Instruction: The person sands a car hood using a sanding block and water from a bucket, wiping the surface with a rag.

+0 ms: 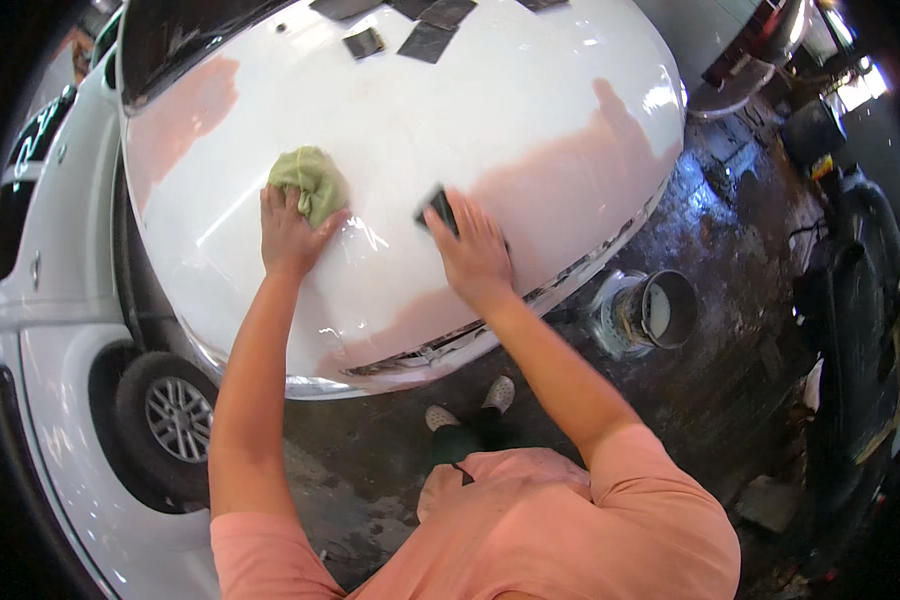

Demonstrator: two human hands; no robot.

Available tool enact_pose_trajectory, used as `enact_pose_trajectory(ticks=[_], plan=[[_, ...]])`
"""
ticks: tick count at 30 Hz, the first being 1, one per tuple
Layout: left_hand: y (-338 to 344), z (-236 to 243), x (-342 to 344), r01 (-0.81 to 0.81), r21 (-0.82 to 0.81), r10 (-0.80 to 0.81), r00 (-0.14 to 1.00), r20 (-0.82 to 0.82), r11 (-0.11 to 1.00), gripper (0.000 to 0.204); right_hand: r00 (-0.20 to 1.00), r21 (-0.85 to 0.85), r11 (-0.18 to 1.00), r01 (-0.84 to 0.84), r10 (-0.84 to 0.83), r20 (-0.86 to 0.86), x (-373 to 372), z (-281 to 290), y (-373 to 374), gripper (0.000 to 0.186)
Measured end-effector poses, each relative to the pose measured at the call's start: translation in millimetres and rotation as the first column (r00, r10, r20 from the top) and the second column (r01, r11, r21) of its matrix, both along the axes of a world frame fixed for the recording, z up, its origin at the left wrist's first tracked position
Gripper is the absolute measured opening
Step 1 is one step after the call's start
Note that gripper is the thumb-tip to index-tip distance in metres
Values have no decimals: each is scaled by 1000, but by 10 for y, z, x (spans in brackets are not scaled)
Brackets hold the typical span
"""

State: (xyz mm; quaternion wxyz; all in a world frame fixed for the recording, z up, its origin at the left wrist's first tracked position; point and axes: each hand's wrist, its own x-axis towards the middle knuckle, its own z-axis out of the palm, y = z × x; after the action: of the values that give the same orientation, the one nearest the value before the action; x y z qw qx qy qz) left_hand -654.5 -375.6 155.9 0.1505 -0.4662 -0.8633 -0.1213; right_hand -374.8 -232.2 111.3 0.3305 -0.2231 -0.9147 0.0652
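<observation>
A white car hood (370, 110) with dull pinkish patches lies in front of me. My left hand (295, 230) rests on it, fingers on a crumpled light green cloth (310, 178) and thumb spread to the right. To the right, my right hand (475, 250) is laid over a small black block (436, 208), which looks like a sanding block, against the hood. Its far end shows past the thumb; the palm hides the rest. A pinkish patch (560, 180) spreads just right of that hand. Several dark sheets (428, 42), like sandpaper, lie at the hood's far side.
A bucket (670, 310) with whitish liquid stands on the wet, dark floor to the right. Another white vehicle (60, 270) stands close on the left, its wheel (175, 415) near my left arm. Black car parts (855, 310) line the right side.
</observation>
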Motion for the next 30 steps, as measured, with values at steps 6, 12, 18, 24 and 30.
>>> enact_pose_trajectory(ticks=[6,12,18,24,30], plan=[[4,-160,-92,148,21,-138,957,-257,989,98,989,-127,988,91,-104,-107,565,-655,-1045,52],[22,-182,-112,372,281,-396,918,31,885,93,930,-92,941,326,-337,-146,364,-299,-208,53],[390,61,-20,614,-5,-614,789,21,789,75,836,-267,834,483,-530,-144,-42,-380,-1151,51],[636,119,-18,737,52,-731,675,-98,674,57,874,-103,893,438,-450,-182,-87,-504,-1422,49],[717,75,50,752,26,-744,657,-122,659,55,691,-238,716,657,-697,-192,-77,-263,-862,52]])
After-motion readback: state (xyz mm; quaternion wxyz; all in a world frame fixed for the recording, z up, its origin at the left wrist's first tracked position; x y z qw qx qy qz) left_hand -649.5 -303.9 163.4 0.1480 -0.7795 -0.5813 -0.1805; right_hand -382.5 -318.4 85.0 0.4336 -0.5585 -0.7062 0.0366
